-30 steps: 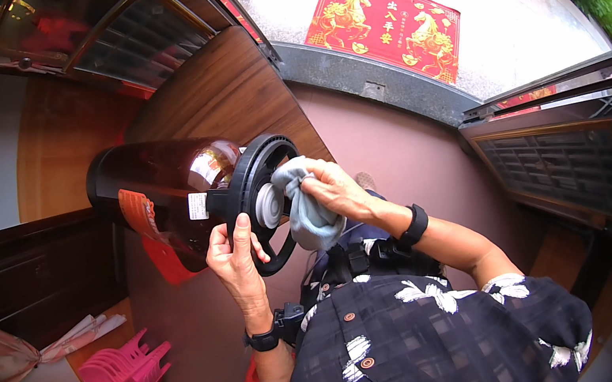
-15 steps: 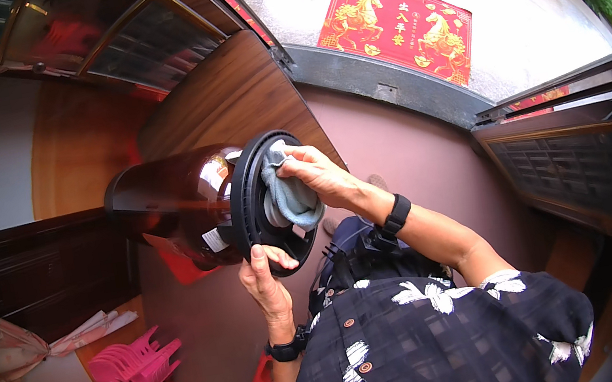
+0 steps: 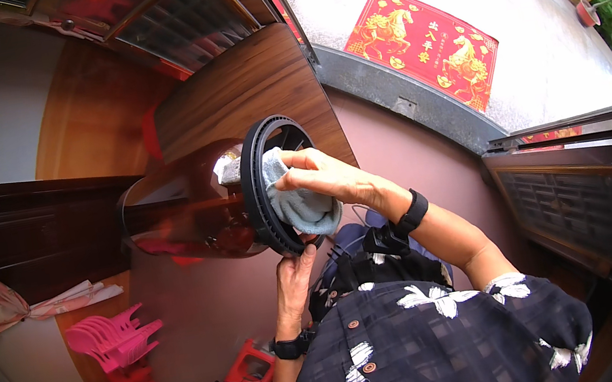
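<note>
A large, glossy, brown see-through cylinder lies on its side in front of me, its black ring-shaped end facing right. I cannot make out what kind of thing it is. My left hand grips the lower part of the black rim, thumb on the near side and some fingers hidden behind it. With my right hand I press a pale blue-grey cloth against the inside of that ring. The cloth is bunched and hangs below the fingers. Each wrist wears a black band.
Behind the cylinder stands a brown wooden table. A dark threshold crosses the doorway, with a red and gold mat beyond it. Pink stacked chairs and a red stool stand lower left. A dark door panel is at right.
My left hand has shifted right along the lower rim. The ring end has turned slightly, and the right hand with the cloth has moved a little right. The view has shifted too.
</note>
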`<state>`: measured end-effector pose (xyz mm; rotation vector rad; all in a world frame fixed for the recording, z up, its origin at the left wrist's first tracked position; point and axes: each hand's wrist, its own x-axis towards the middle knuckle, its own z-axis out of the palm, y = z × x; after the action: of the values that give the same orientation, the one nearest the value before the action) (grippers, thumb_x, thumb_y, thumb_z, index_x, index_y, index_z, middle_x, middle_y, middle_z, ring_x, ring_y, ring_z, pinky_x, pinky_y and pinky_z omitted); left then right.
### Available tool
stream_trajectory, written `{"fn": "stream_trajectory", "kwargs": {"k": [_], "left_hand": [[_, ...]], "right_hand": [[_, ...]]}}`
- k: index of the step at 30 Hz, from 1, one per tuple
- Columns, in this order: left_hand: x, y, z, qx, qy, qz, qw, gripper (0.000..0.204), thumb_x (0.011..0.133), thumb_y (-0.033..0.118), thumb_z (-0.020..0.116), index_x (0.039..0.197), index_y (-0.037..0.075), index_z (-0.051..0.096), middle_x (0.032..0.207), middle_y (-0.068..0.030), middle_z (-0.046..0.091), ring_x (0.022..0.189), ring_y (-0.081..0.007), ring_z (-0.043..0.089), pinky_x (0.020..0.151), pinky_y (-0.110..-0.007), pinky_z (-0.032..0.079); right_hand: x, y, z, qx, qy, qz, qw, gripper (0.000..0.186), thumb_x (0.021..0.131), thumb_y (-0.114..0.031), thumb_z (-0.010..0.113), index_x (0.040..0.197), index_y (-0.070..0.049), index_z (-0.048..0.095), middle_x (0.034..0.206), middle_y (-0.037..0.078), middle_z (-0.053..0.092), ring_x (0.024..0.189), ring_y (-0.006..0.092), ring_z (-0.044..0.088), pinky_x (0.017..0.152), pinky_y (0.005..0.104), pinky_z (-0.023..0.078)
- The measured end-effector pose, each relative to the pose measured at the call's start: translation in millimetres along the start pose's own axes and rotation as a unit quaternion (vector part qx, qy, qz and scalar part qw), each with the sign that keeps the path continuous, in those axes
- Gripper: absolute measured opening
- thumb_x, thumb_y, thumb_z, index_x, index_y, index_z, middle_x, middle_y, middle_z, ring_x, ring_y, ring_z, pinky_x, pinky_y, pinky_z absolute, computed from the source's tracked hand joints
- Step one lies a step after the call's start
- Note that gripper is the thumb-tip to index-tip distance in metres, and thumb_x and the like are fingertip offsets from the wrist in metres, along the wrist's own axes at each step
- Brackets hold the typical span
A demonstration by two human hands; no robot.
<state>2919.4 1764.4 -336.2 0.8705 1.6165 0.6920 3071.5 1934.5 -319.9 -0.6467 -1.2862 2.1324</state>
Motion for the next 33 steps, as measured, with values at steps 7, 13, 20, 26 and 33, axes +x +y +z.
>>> {"fn": "stream_trajectory", "kwargs": {"k": [7,13,20,26,33], "left_hand": [[18.6,-16.7,7.7,0.029,-0.049,-0.030,0.998,0.043,0.093,0.040,0.059,0.101,-0.002,0.061,0.080,-0.0031,0.057,0.076,-0.0117,0.047,0.071,-0.029,0.043],[17.4,-4.1,7.7,0.212,-0.032,0.054,0.975,0.035,0.093,0.032,0.060,0.099,-0.002,0.061,0.080,-0.0152,0.062,0.072,-0.0266,0.056,0.071,-0.034,0.046],[18.0,46.6,-18.3,0.114,0.146,0.131,0.974,0.020,0.096,0.019,0.056,0.101,0.000,0.064,0.094,-0.0084,0.067,0.084,-0.0141,0.064,0.076,-0.028,0.051],[68.8,98.1,-17.8,0.262,0.136,0.232,0.927,0.042,0.096,0.035,0.053,0.113,-0.003,0.060,0.113,-0.0173,0.059,0.108,-0.0325,0.054,0.096,-0.039,0.041],[127.5,105.0,-13.2,-0.073,-0.027,0.009,0.997,0.045,0.092,0.042,0.059,0.107,-0.001,0.058,0.091,-0.0108,0.063,0.071,-0.0150,0.063,0.067,-0.026,0.053]], "right_hand": [[19.2,17.1,11.0,-0.023,0.112,0.032,0.993,0.061,0.069,-0.038,0.080,0.114,-0.001,0.060,0.102,0.008,0.065,0.095,0.0158,0.059,0.088,0.0310,0.045],[9.2,44.1,8.6,0.091,0.156,0.033,0.983,0.046,0.073,-0.015,0.075,0.114,-0.002,0.059,0.100,0.004,0.065,0.093,0.0126,0.059,0.086,0.0271,0.046],[-10.2,46.9,13.3,0.080,0.146,0.058,0.984,0.046,0.076,-0.016,0.077,0.116,-0.006,0.057,0.090,-0.003,0.058,0.085,0.0056,0.053,0.079,0.0243,0.044],[-22.9,64.2,9.9,-0.186,0.149,-0.063,0.969,0.050,0.073,-0.038,0.076,0.105,-0.003,0.060,0.094,0.016,0.061,0.082,0.0303,0.060,0.072,0.0389,0.048],[-35.0,58.7,15.7,-0.295,0.066,-0.141,0.943,0.045,0.073,-0.033,0.076,0.092,0.000,0.053,0.091,0.016,0.051,0.095,0.0336,0.049,0.083,0.0436,0.040]]}}
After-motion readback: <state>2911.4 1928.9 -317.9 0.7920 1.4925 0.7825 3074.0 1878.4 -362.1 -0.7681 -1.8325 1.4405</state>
